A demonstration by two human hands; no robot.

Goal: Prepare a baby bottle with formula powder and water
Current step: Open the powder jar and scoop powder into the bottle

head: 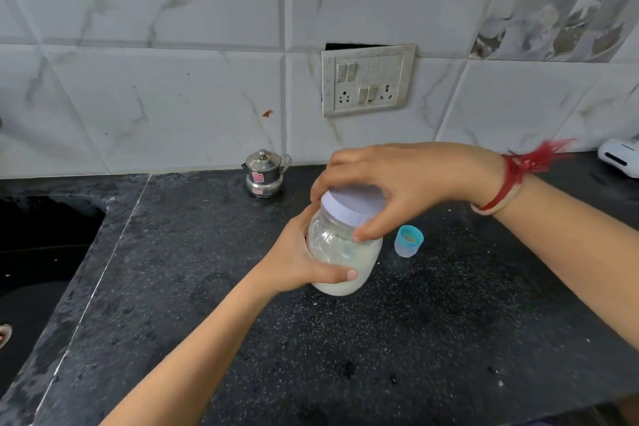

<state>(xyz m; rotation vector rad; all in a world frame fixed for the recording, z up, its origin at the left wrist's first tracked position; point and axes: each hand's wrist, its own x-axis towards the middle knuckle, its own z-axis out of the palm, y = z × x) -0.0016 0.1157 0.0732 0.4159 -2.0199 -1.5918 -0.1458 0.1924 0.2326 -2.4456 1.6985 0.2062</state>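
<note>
Clasping the side of the near-upright clear powder-filled jar (345, 249), the left hand (294, 263) braces it; the right hand (397, 180) curls round the white plastic lid (352, 206) atop it.

**One head-worn view, angled forward and down**

A single wide-angle camera sits on the person's head. It looks forward and downward across the dark surface (415, 339) to the tiled wall (173, 97) behind. The view is close: both forearms reach in, one from the bottom edge and one from the right edge. The left hand (297, 259) and right hand (397, 183) meet on a jar (342, 252) near the frame's centre.
</note>
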